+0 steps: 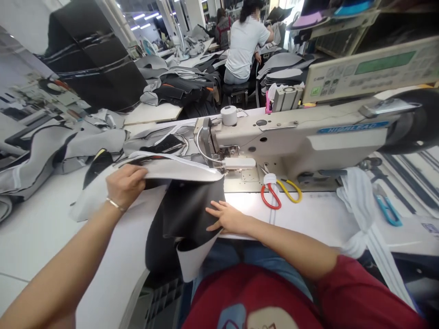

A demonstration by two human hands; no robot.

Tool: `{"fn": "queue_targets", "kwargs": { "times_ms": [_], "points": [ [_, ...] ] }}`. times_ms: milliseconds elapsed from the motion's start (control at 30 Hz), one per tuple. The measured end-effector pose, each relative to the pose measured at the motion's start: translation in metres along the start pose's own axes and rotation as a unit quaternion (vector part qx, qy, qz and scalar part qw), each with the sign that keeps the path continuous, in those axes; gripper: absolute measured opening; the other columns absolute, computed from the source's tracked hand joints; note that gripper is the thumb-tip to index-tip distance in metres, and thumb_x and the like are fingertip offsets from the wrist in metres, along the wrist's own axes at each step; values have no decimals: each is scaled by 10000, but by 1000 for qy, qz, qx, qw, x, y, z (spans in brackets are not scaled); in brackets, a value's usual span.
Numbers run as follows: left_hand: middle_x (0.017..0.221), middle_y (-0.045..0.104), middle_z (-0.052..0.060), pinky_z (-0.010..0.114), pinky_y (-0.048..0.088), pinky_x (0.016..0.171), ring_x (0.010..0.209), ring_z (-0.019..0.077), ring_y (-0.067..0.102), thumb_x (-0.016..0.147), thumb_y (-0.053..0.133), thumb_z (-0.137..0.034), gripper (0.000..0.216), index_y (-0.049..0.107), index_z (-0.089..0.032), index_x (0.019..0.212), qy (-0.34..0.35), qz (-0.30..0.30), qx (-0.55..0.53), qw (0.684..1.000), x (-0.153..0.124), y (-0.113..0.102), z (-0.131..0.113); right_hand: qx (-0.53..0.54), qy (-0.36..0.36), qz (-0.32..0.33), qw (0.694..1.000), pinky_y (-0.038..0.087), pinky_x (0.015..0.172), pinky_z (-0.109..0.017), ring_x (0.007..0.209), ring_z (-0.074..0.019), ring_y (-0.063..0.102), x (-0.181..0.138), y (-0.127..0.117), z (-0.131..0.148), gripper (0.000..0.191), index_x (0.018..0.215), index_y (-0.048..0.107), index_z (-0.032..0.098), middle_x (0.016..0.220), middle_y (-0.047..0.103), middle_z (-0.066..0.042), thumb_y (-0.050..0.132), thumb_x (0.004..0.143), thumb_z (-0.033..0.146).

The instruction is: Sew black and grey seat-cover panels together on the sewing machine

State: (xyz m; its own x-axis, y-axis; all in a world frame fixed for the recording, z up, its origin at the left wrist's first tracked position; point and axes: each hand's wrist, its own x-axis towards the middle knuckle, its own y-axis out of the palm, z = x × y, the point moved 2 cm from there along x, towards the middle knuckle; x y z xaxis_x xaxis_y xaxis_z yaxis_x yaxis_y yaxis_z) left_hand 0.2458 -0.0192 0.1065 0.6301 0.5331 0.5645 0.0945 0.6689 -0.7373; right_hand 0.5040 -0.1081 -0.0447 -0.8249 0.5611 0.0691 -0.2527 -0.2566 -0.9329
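Observation:
My left hand [126, 184] is closed on the edge of a grey-backed fabric panel [178, 170], left of the sewing machine [274, 137]. The panel stretches from that hand to the machine's needle area, where a white guard hides the needle. Black leather-like material [192, 210] hangs below it over the table edge, its lower end curled to show a pale back. My right hand [228, 217] lies on this black material with fingers spread. Right of it are thread snips with red and yellow handles [270, 196].
Blue-handled scissors [387, 208] and a white strap [360, 210] lie at the right of the white table [302, 219]. A control panel [373, 68] stands behind the machine. Grey cut pieces [92, 144] cover the left. A person in a white shirt [243, 48] sits beyond, among piled material.

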Motion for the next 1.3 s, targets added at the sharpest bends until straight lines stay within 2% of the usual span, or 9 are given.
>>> {"fn": "queue_targets", "kwargs": {
  "times_ms": [133,233,333,467,667,767,900,1033,1300],
  "points": [
    [786,587,40,314,437,608,766,189,519,746,426,-173,159,569,-233,775,130,-1,-35,991,-13,-53,-101,-39,30,-11,999,288,884,-467,1129,-288,362,17,7,8,282,992,602,346,1190,484,-67,594,710,348],
    [629,517,34,312,411,542,590,172,474,756,350,-86,262,540,-221,635,174,175,-85,965,-51,-51,-147,-52,30,-10,998,346,827,-406,935,-216,478,18,9,6,200,916,642,260,916,595,-77,530,755,296],
    [605,482,39,298,378,501,588,180,470,749,339,-57,273,518,-196,597,94,255,-11,962,-77,-24,-129,-65,36,-54,996,400,742,-335,941,-197,469,17,5,-2,280,1046,576,231,1016,539,-120,458,792,215],
    [782,541,92,328,401,617,731,213,499,737,352,-59,250,576,-162,773,34,284,51,957,-66,5,-94,-77,31,-49,995,394,787,-353,1061,-227,427,21,-1,-18,310,1081,560,245,1176,453,-141,445,799,183],
    [1222,424,134,423,301,882,1105,263,375,817,299,-134,396,435,-191,1185,53,199,-53,977,-1,30,-145,-78,26,-67,994,299,928,-389,1168,-241,365,20,2,-30,313,1109,545,271,1251,417,-136,443,819,219],
    [1018,545,143,373,363,779,958,241,464,829,274,-138,345,523,-140,1067,50,244,-47,967,22,54,-163,-84,22,-81,993,311,924,-376,1149,-229,395,16,5,-27,292,1086,568,230,1218,450,-165,415,838,212],
    [832,592,96,297,374,597,786,201,490,819,308,-136,297,601,-155,775,90,331,-69,937,35,80,-155,-86,34,-96,991,315,925,-395,1106,-225,438,14,3,-24,277,1056,588,195,1182,478,-182,411,843,203],
    [995,609,4,245,358,541,786,150,505,789,361,-106,285,615,-214,860,143,388,-175,893,35,91,-144,-89,38,-112,989,321,921,-409,1078,-229,458,15,0,-22,265,1032,600,188,1128,516,-172,417,841,202],
    [1046,605,-45,222,405,658,936,140,517,711,380,-49,396,619,-248,957,114,428,-238,864,36,105,-139,-66,50,-92,992,329,921,-406,1091,-241,442,14,-3,-26,262,1026,605,183,1135,502,-175,426,835,204]
  ]
}}
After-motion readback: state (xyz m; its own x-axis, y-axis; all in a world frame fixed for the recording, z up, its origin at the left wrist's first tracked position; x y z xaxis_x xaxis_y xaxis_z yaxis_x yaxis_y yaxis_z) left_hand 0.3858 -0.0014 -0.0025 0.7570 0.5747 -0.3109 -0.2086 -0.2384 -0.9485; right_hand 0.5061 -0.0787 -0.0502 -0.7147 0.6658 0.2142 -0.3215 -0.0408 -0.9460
